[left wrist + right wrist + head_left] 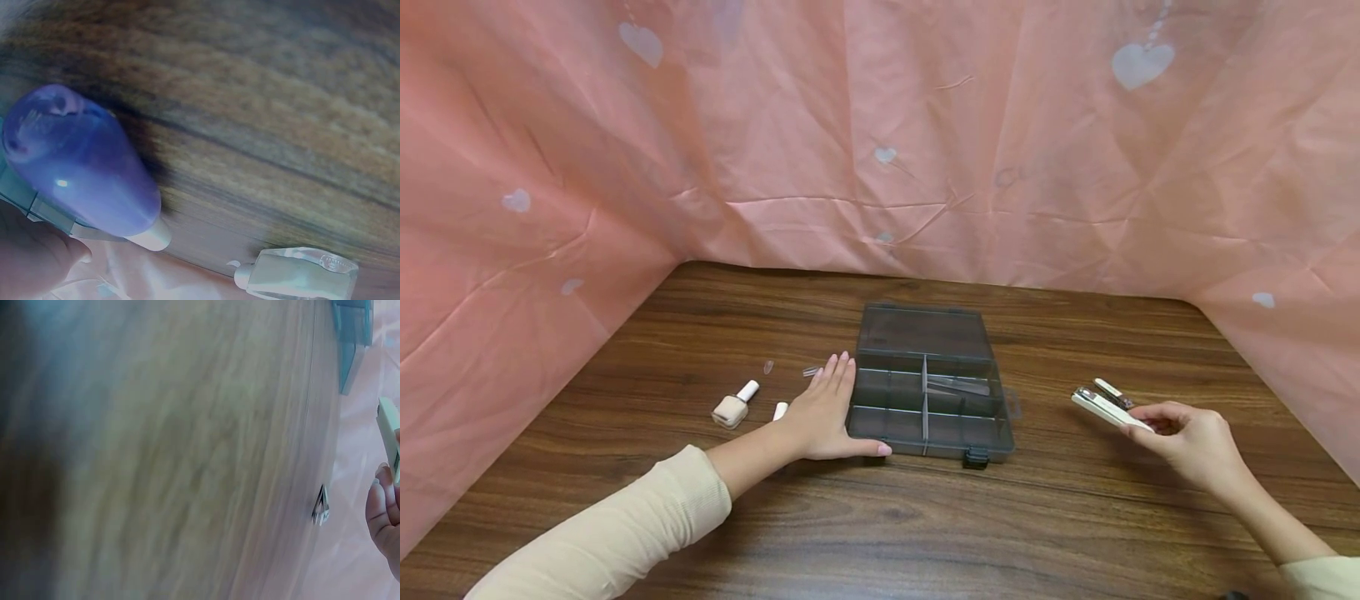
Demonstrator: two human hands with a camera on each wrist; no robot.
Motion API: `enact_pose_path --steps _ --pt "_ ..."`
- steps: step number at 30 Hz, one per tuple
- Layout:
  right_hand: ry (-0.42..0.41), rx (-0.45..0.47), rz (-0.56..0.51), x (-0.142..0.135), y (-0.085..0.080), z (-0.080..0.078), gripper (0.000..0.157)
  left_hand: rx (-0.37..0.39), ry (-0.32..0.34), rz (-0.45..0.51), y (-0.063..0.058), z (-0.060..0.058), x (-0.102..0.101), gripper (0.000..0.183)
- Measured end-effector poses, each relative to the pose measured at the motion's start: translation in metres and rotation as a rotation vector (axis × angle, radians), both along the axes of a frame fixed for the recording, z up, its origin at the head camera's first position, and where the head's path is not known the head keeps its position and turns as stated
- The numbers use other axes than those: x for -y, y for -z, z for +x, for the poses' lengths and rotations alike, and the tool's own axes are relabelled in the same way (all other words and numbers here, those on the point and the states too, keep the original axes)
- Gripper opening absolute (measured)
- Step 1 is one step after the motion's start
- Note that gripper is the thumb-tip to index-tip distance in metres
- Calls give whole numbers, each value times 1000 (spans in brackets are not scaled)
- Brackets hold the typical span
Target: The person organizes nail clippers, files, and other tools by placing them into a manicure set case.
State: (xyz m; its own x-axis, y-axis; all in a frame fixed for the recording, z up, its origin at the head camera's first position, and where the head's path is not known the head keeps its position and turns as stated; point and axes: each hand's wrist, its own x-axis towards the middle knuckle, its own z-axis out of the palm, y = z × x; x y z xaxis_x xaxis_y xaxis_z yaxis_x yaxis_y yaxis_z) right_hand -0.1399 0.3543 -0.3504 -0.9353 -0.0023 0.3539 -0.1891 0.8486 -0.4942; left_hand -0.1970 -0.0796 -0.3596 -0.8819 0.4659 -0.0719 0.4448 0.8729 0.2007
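Observation:
A smoky grey plastic box [925, 332] lies with its lid tipped back on the wooden table. My left hand [827, 414] rests against its left side, fingers straight and thumb spread along the front edge. Up off the table on the right, my right hand [1191, 437] pinches a white-sided nail clipper [1105, 409] between thumb and fingers. A smaller nail clipper [1112, 392] lies on the table just behind it. Inside the box, a flat greyish strip [958, 385] occupies a right compartment. In the right wrist view, the held clipper [389, 431] shows at the right edge.
Left of the box lies a beige nail polish bottle [730, 411] with a white cap. A purple bottle [87, 165] lies beside my left wrist, mostly hidden in the head view. Small clear pieces [768, 367] are scattered behind. Pink curtains [917, 167] surround the table.

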Motion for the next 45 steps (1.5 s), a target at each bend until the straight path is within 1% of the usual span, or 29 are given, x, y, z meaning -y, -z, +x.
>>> enact_pose_path --steps 6,17,23,27,37,45 --pt "-15 18 -18 11 1 -5 15 -5 -1 -9 0 0 0 124" --pt "-76 3 -56 34 0 -13 13 -23 4 -12 1 -1 0 123" --pt "-103 48 -78 45 -1 -15 14 -26 2 -15 2 -1 0 124" --pt "-115 48 -84 52 0 -17 14 -23 4 -8 1 -1 0 123" --pt "-209 -19 -120 70 -3 -24 11 -9 3 -5 1 -1 1 123" --pt "-271 3 -120 85 -4 -26 10 -8 2 -1 1 0 0 123"
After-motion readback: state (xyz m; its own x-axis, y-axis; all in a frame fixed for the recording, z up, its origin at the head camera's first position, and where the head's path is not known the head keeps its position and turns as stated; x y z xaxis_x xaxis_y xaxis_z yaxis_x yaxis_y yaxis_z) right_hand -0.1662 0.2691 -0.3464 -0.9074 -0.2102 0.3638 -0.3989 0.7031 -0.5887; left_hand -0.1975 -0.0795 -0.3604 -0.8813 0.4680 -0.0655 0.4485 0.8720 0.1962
